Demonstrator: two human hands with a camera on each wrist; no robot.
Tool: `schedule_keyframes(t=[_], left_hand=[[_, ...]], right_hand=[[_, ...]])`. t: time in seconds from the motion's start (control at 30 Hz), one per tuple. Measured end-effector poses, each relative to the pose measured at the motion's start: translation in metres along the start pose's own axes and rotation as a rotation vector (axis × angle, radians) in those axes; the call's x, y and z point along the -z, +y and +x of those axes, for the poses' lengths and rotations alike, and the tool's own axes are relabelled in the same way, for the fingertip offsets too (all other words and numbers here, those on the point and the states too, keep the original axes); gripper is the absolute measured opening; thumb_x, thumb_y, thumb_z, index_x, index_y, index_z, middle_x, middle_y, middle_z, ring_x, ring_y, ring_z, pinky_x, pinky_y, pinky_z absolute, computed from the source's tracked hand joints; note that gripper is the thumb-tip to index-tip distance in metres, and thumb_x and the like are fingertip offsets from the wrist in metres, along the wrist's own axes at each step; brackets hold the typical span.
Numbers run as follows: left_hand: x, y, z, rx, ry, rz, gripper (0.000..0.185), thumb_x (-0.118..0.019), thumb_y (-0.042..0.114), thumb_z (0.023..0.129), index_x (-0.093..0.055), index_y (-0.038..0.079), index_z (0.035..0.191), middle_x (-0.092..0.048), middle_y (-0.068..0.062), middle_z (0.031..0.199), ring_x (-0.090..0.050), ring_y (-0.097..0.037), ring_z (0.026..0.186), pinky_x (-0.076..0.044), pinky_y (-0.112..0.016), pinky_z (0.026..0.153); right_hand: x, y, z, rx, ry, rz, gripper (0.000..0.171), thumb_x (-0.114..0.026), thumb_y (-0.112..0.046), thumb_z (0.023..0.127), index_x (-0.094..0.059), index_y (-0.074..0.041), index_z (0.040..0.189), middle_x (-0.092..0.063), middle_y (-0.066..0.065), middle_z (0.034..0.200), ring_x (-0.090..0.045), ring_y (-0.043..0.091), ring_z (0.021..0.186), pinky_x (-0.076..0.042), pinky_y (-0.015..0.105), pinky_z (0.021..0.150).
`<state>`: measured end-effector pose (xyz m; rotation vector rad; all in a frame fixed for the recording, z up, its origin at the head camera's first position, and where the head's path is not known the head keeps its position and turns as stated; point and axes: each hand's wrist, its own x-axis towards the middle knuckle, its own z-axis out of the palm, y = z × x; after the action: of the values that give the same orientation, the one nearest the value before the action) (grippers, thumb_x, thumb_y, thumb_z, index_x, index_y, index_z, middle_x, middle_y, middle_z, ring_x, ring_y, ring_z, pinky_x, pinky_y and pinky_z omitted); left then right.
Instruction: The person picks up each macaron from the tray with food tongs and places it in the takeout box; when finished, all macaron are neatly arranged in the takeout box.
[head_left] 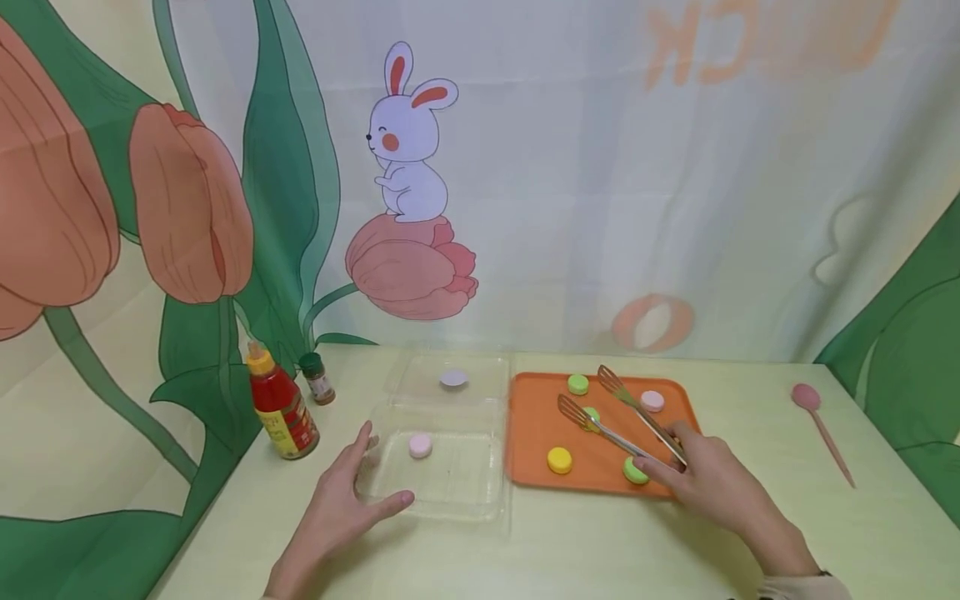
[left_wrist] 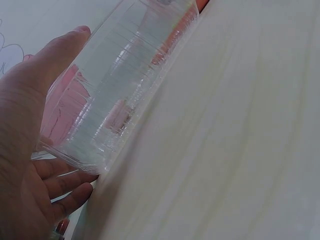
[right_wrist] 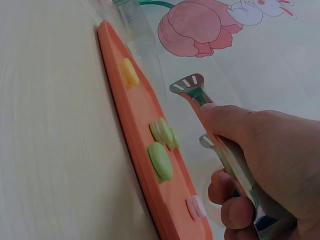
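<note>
Left hand (head_left: 341,500): fingers apart, eight o'clock of clear box (head_left: 461,482)
Right hand (head_left: 708,481): fingers clamp tongs (head_left: 617,439) (splayed), tray's (head_left: 536,417) four o'clock

The head view is softly bright. Wrist views look dimmer; the left's clear container (left_wrist: 117,82) glints toward ten o'clock.

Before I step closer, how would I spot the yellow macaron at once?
On the pale table, find the orange tray, right of the clear container. Toward the tray's near left corner sits the yellow macaron. Its colour sets it apart from the green macarons and pink macaron sharing the tray.
</note>
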<state>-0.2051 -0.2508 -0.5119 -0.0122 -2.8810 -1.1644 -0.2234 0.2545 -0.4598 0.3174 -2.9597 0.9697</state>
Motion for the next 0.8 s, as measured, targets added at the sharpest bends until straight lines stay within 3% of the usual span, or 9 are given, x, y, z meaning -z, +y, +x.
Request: schedule_keyframes(t=[0.1, 0.4, 0.8], left_hand=[[0.001, 0.002, 0.001, -0.01, 0.005, 0.01, 0.126, -0.083, 0.07, 0.074, -0.011, 0.028, 0.168, -0.038, -0.004, 0.165, -0.037, -0.035, 0.15, -0.033, -0.065, 0.118], [0.003, 0.001, 0.001, -0.042, 0.011, 0.011, 0.125, -0.083, 0.068, 0.075, -0.012, 0.025, 0.168, -0.038, -0.006, 0.165, -0.036, -0.036, 0.151, -0.033, -0.065, 0.118], [0.001, 0.001, 0.001, -0.003, -0.002, 0.01, 0.127, -0.083, 0.07, 0.073, -0.011, 0.027, 0.168, -0.037, -0.005, 0.166, -0.032, -0.036, 0.153, -0.032, -0.066, 0.118]], right_hand=[[0.0, 0.003, 0.002, -0.023, -0.017, -0.022, 0.075, -0.071, -0.061, 0.091, -0.057, 0.001, 0.13, -0.053, 0.001, 0.069, -0.051, 0.014, 0.057, -0.042, 0.026, 0.047], [-0.005, 0.01, 0.006, -0.038, -0.066, -0.088, 0.05, -0.075, -0.055, 0.091, -0.062, -0.009, 0.104, -0.049, 0.0, 0.067, -0.048, 0.015, 0.059, -0.037, 0.026, 0.047], [-0.002, 0.01, 0.011, 0.013, -0.098, -0.085, 0.033, -0.073, -0.046, 0.096, -0.061, -0.015, 0.094, -0.047, -0.005, 0.063, -0.046, 0.011, 0.053, -0.037, 0.026, 0.045]])
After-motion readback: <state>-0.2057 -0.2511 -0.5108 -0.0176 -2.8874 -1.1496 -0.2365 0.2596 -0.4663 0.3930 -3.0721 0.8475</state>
